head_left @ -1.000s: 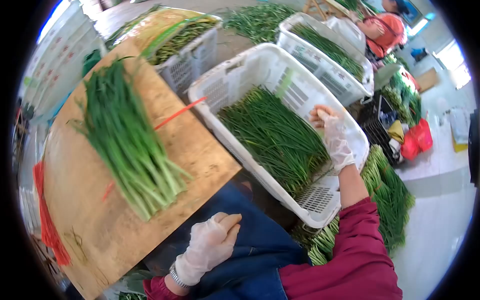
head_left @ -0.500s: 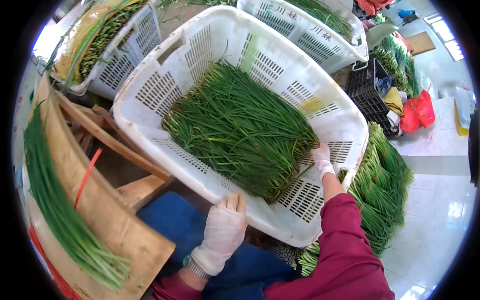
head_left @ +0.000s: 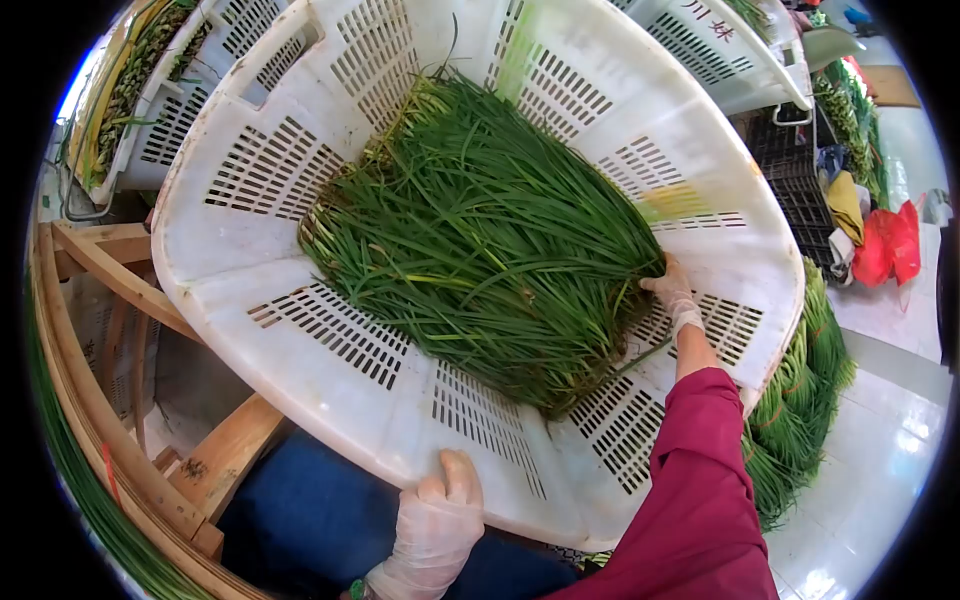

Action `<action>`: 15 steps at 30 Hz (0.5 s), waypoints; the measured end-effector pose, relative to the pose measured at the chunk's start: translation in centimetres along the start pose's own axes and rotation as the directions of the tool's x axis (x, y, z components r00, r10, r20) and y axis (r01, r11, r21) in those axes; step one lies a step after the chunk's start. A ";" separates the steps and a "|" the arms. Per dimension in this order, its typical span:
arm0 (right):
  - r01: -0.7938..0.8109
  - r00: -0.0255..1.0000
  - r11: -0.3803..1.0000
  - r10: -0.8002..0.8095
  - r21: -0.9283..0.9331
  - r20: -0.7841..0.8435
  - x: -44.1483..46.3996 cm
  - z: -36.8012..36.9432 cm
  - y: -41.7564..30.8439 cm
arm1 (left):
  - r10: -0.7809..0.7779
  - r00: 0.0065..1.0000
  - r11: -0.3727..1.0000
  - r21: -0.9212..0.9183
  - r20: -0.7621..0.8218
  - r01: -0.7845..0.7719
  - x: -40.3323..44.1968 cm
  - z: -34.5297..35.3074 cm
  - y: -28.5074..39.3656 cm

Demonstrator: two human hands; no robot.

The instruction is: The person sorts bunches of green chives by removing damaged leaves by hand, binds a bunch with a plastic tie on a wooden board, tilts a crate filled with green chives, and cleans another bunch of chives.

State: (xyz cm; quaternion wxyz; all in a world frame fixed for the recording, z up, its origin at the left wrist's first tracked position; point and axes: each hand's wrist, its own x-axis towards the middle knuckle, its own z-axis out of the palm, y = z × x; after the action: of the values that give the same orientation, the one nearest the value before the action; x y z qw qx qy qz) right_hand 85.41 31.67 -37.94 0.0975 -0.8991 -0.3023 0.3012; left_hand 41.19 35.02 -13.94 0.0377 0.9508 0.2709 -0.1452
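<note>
Greens: one heap of long green stalks (head_left: 480, 240) on the floor of the middle white crate (head_left: 335, 405), running from near its far-left corner toward its right end.
Hands: two, both gloved.
Right hand (head_left: 676, 290): one, inside the crate, fingers tucked at the heap's right end; cannot tell whether they pinch stalks.
Left hand (head_left: 432, 528): one, fingers bent at the crate's near long rim; grip cannot be told.
Other white crates: two clearly seen, upper left (head_left: 205, 68) and upper right (head_left: 740, 95).
Black crate (head_left: 800, 190): one.
Red bag (head_left: 888, 245): one.
</note>
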 end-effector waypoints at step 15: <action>-0.133 0.981 0.990 0.127 0.036 0.145 2.6 0.9 0.8 | 0.047 0.999 0.991 0.128 -0.015 -0.045 0.7 -0.1 0.1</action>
State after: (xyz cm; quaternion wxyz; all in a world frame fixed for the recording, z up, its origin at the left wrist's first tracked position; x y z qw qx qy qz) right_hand 86.86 32.62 -40.22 0.0761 -0.8907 -0.2422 0.3770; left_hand 41.84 35.36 -14.03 -0.0223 0.9586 0.2393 -0.1527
